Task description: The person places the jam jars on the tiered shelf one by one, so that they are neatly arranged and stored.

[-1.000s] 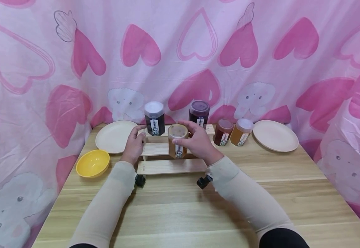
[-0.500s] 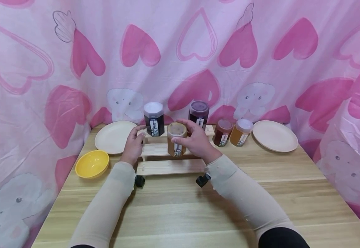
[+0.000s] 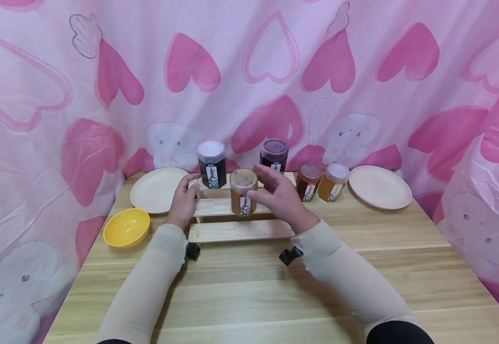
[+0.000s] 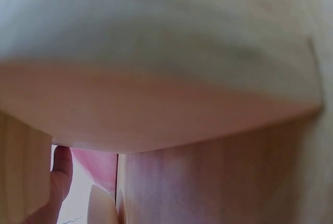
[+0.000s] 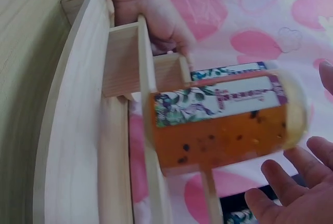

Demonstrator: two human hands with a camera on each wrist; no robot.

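An amber jar (image 3: 244,203) with a yellowish lid stands upright on the middle step of a three-step wooden rack (image 3: 241,231). Just right of it, my right hand (image 3: 284,198) has its fingers spread; the right wrist view shows a gap between those fingers (image 5: 281,180) and the jar. My left hand (image 3: 182,200) grips the rack's left end, thumb and fingers around the top step's side. On the top step are a black jar (image 3: 213,169) with a white lid and a dark purple jar (image 3: 274,153), partly hidden by my right hand.
Right of the rack stand a red jar (image 3: 308,184) and a golden jar (image 3: 333,182). A beige plate (image 3: 380,187) lies beyond them. To the left are another beige plate (image 3: 155,191) and a yellow bowl (image 3: 126,228). A pink heart-patterned curtain (image 3: 215,110) hangs behind the table.
My right hand has let go of the amber jar and moved slightly right, its fingers opening. The jar stays on the middle step. My left hand keeps its place on the rack.
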